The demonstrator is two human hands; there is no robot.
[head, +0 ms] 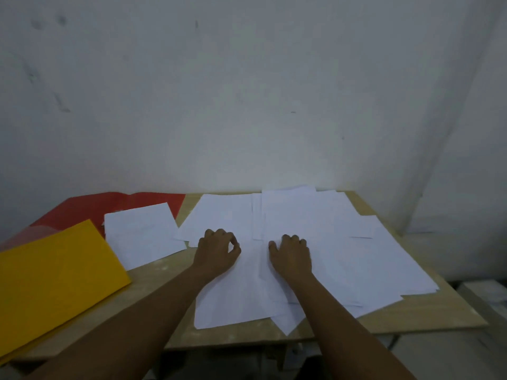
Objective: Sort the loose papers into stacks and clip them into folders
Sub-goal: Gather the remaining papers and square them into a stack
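On the wooden table (411, 314), the loose papers (315, 242) lie spread from the centre toward 3 o'clock. The left hand (216, 253) pinches a sheet with curled fingers; the right hand (292, 256) presses there, fingers bent. At 9 o'clock lie a small paper stack (142, 234), a yellow folder (55, 281) and a red folder (109, 207).

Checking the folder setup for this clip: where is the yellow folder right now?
In the head view, the yellow folder lies at the table's left edge, overlapping the red folder behind it, left of a small paper stack.
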